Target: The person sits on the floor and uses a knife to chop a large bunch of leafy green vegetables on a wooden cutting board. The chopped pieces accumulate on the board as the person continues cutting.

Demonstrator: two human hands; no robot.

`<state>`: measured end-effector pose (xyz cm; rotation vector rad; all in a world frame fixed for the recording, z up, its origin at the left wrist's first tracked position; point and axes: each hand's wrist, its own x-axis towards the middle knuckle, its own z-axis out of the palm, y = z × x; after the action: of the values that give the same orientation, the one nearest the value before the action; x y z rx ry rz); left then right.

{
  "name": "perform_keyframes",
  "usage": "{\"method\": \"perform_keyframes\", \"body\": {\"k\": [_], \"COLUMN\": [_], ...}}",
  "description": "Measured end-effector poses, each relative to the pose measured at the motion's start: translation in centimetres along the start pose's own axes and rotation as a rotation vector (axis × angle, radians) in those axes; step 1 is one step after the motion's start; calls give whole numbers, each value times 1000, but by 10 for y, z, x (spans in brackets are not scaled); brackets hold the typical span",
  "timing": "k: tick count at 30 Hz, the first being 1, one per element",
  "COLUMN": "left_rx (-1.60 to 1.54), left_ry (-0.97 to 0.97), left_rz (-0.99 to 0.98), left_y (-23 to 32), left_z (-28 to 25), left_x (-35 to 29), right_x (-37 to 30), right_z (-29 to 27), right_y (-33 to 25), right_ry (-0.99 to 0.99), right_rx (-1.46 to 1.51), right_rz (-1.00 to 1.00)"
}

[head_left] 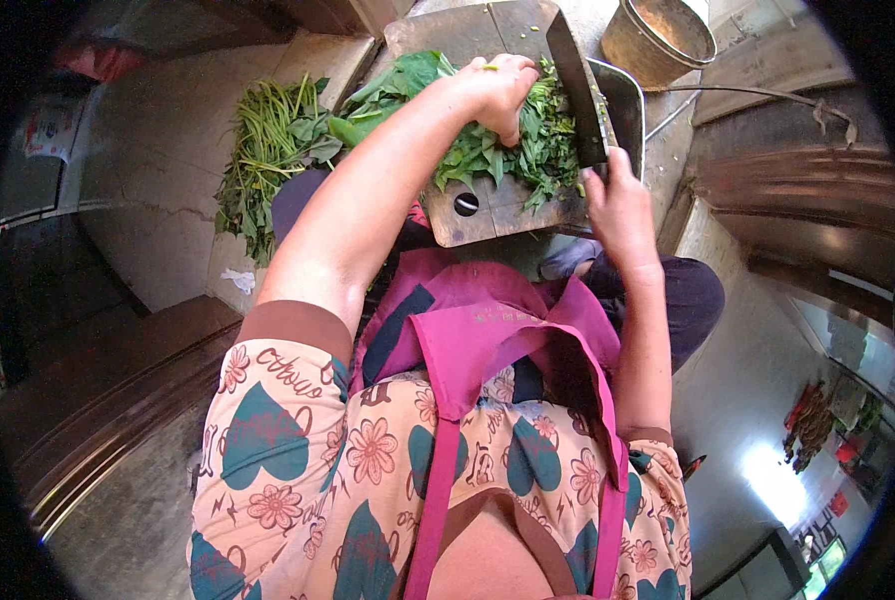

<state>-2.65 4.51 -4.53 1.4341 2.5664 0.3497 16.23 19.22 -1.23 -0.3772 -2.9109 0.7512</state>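
A wooden cutting board with a round hole lies in front of me, partly covered by leafy greens. My left hand presses down on the bunch from above, its fingers closed around the greens. In my right hand is the handle of a cleaver. The wide dark blade stands on edge at the right end of the greens, with cut bits stuck to it. Chopped leaves are heaped beside the blade, and larger whole leaves stick out to the left of my left hand.
A pile of long-stemmed greens lies on the floor to the left. Behind the board's right side shows a dark tub, with a worn bucket beyond it. A magenta apron covers my lap. A white scrap lies on the floor.
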Motion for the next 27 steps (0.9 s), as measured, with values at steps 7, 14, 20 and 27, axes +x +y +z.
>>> {"method": "perform_keyframes", "body": {"k": [7, 14, 20, 27], "left_rx": [28, 27, 62, 79], "left_ry": [43, 58, -22, 55], "left_rz": [-54, -62, -148, -154], "left_y": [17, 18, 27, 27], "left_z": [3, 1, -2, -2], "left_x": [-15, -17, -11, -13], "right_x": [15, 57, 45, 48], "right_z": [-44, 7, -18, -5], "right_y": [-46, -26, -55, -38], "right_ry": [311, -32, 388, 147], "right_rx": [227, 13, 129, 51], "right_rz": [-82, 13, -201, -63]}}
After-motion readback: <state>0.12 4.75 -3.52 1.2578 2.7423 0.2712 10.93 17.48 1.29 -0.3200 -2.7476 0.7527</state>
